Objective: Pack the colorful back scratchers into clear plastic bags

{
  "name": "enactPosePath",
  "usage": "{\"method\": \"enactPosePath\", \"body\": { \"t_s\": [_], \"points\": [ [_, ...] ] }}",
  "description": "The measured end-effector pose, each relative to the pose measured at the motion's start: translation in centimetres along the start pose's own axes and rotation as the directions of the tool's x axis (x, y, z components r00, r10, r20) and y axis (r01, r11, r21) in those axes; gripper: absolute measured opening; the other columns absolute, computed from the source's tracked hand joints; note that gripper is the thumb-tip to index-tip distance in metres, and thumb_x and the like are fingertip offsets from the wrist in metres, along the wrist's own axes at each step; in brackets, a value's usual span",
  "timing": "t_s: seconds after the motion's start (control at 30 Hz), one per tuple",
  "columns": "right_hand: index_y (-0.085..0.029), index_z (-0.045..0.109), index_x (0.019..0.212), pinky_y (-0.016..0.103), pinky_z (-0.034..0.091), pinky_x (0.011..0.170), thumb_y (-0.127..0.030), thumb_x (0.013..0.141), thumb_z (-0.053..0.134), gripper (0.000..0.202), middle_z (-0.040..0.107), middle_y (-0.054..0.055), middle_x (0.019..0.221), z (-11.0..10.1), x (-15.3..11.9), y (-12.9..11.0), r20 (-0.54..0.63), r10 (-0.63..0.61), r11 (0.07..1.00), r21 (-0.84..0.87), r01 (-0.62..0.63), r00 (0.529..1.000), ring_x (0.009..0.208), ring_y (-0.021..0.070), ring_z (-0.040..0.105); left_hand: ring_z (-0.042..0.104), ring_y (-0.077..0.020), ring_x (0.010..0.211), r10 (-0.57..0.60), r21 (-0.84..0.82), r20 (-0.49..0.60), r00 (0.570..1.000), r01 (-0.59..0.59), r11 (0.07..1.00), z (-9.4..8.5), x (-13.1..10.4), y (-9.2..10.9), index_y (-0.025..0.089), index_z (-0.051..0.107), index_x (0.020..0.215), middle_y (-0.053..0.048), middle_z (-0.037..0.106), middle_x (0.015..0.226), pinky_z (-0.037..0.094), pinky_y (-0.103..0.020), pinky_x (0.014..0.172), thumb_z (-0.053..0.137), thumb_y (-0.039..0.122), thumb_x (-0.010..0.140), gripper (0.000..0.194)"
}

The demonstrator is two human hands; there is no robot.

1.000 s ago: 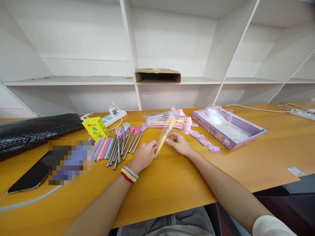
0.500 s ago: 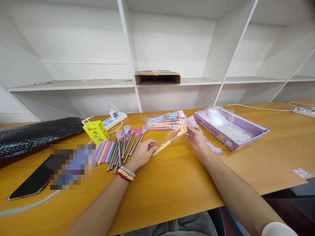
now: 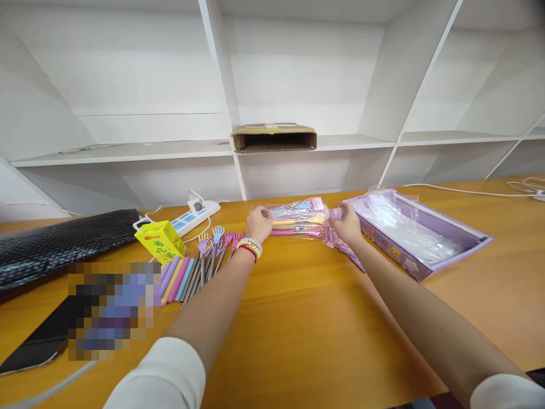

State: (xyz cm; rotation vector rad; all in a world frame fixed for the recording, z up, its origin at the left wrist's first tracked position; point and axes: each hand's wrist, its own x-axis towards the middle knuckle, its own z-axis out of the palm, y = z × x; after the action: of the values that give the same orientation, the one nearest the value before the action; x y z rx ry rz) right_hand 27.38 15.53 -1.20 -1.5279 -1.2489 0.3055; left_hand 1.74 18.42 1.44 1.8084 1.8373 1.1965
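1. The packs [image 3: 293, 227], claw scratchers in clear wrap, lie stacked on the table [image 3: 272, 341] directly between the two hands, towards its far edge.
2. Their long axis runs side to side: handles to the left, claws to the right.
3. The left hand [image 3: 259, 224] is nearer the handle ends, touching the wrap there; its fingers are curled, but I cannot tell whether they grip.
4. The right hand [image 3: 347, 224] is beyond the claw ends, thumb and fingers bent about a purple card [image 3: 335, 213]; whether they pinch it is unclear.
5. More cards [image 3: 351, 255] lie just below the right hand, partly under its wrist; the box [image 3: 389, 253] sits just beside, to the right.
6. The left forearm hides part of the loose claws [image 3: 218, 233] and their rods [image 3: 193, 281]; the loose handles [image 3: 177, 278] lie next to these.
7. Glare and overlapping wrap make the packs hard to count.
8. Pixelation covers part of the phone [image 3: 34, 341], whose near corner is cut off by the frame.
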Motion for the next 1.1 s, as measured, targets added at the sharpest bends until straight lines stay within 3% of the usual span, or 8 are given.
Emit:
{"method": "enactPosePath", "body": {
  "t_s": [0.1,0.2,0.33,0.47,0.6,0.77,0.9,1.1],
  "points": [
    [-0.016,0.047,0.118,0.033,0.042,0.068,-0.035,0.062,0.062,0.061,0.060,0.005,0.088,0.5,1.1,0.0,0.090,-0.041,0.997,-0.064,0.047,0.995,0.070,0.0184,0.053,0.057,-0.0204,0.094,0.015,0.064,-0.014,1.000,-0.014,0.998,0.8,2.3,0.2,0.015,0.057,0.091,-0.010,0.064,0.093,0.040,-0.033,0.086,0.057,0.021,0.075,0.017],
    [-0.018,0.050,0.116,0.034,0.042,0.070,-0.043,0.072,0.055,0.051,0.061,0.005,0.084,1.2,1.9,-0.1,0.162,-0.068,0.994,-0.070,0.080,0.984,0.071,0.0190,0.054,0.056,-0.0218,0.098,0.030,0.137,-0.001,1.000,-0.029,0.990,1.4,4.1,-0.1,0.014,0.054,0.100,-0.013,0.062,0.100,0.040,-0.033,0.086,0.056,0.021,0.076,0.025],
    [-0.016,0.050,0.118,0.036,0.042,0.075,-0.034,0.079,0.046,0.042,0.062,0.009,0.091,2.0,2.8,0.5,0.154,-0.067,0.978,-0.187,0.095,0.986,0.079,0.0219,0.055,0.055,-0.0271,0.099,0.038,0.241,0.050,0.998,-0.049,0.969,2.2,4.9,-1.0,0.012,0.053,0.103,-0.018,0.057,0.105,0.041,-0.037,0.084,0.057,0.024,0.076,0.029],
    [-0.016,0.047,0.121,0.037,0.041,0.082,-0.029,0.078,0.050,0.045,0.059,0.013,0.107,2.2,2.9,1.3,0.200,-0.144,0.910,-0.359,0.209,0.969,0.096,0.0261,0.054,0.054,-0.0338,0.099,0.048,0.370,0.046,0.998,-0.061,0.927,2.8,4.2,-1.5,0.009,0.052,0.103,-0.023,0.054,0.105,0.040,-0.043,0.082,0.056,0.023,0.076,0.031],
    [-0.015,0.048,0.117,0.038,0.039,0.088,-0.036,0.078,0.054,0.045,0.053,0.015,0.113,2.0,2.4,1.8,0.131,-0.278,0.818,-0.486,0.306,0.952,0.106,0.0284,0.048,0.051,-0.0336,0.103,0.249,0.568,0.021,0.968,-0.217,0.794,3.1,3.4,-1.8,0.009,0.052,0.101,-0.021,0.055,0.104,0.037,-0.043,0.085,0.050,0.023,0.080,0.026],
    [-0.015,0.055,0.107,0.038,0.039,0.089,-0.045,0.083,0.048,0.039,0.057,0.012,0.106,1.4,1.3,2.2,0.138,-0.351,0.794,-0.481,0.372,0.926,0.102,0.0270,0.048,0.057,-0.0275,0.095,0.256,0.558,0.193,0.947,-0.320,0.766,3.2,3.0,-2.1,0.011,0.053,0.103,-0.016,0.062,0.093,0.036,-0.040,0.088,0.037,0.017,0.085,0.025],
    [-0.015,0.058,0.103,0.038,0.038,0.091,-0.044,0.084,0.046,0.036,0.057,0.012,0.109,0.7,0.1,2.4,0.148,-0.380,0.789,-0.464,0.403,0.913,0.104,0.0265,0.048,0.056,-0.0280,0.097,0.264,0.537,0.222,0.939,-0.343,0.770,2.8,2.3,-2.0,0.011,0.054,0.102,-0.016,0.063,0.097,0.035,-0.041,0.088,0.036,0.015,0.084,0.027],
    [-0.016,0.060,0.094,0.037,0.039,0.090,-0.031,0.077,0.052,0.025,0.059,0.010,0.101,-1.2,-2.3,2.7,0.114,-0.320,0.840,-0.424,0.338,0.940,0.102,0.0259,0.049,0.050,-0.0291,0.106,0.295,0.518,0.200,0.934,-0.356,0.777,1.3,-0.8,-1.0,0.013,0.054,0.106,-0.015,0.059,0.108,0.034,-0.044,0.088,0.038,0.019,0.082,0.029]
  ]
}}
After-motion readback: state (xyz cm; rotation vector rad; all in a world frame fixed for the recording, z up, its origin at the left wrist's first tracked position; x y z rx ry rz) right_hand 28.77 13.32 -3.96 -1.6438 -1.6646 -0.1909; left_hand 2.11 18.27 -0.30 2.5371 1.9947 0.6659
